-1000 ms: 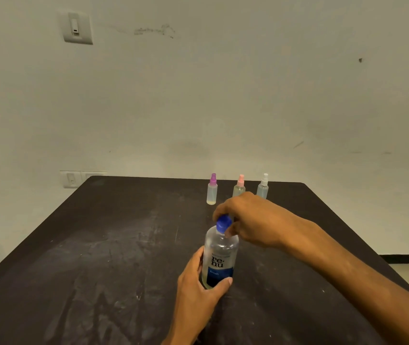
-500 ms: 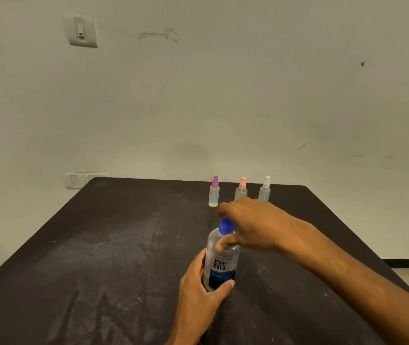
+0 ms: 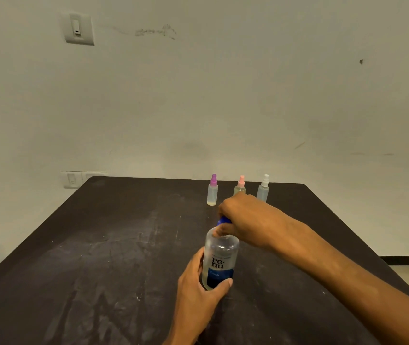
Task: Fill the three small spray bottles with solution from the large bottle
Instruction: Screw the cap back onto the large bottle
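Here, big bottle: We see the large bottle (image 3: 219, 260) standing up on the dark table (image 3: 99, 257), near the front and a bit right of the middle. It is clear, with a blue band low down and the letters "re-nu" on it.

Blue cap: We see only a bit of the blue cap (image 3: 223, 220) at the top of the big bottle. Most of it hides under fingers.

Left hand: We see the left hand (image 3: 198, 290) wrapped around the low part of the big bottle. The thumb lies across the blue band, so this hand grips the bottle.

Right hand: We see the right hand (image 3: 245, 217) come in from the right and close over the blue cap. Its fingers are curled around the cap and pinch it.

Small bottles: We see three small spray bottles in a row at the far edge of the table, well apart from the big bottle. The purple-top bottle (image 3: 212, 191) is on the left. The pink-top bottle (image 3: 240, 185) is in the middle, and the right hand hides its low part. The white-top bottle (image 3: 263, 189) is on the right. All three have their tops on.

How full: We see a little pale liquid at the bottom of the purple-top bottle. We cannot tell for the other two.

Wall: We see a switch (image 3: 77, 28) high on the pale wall (image 3: 248, 95) behind the table.
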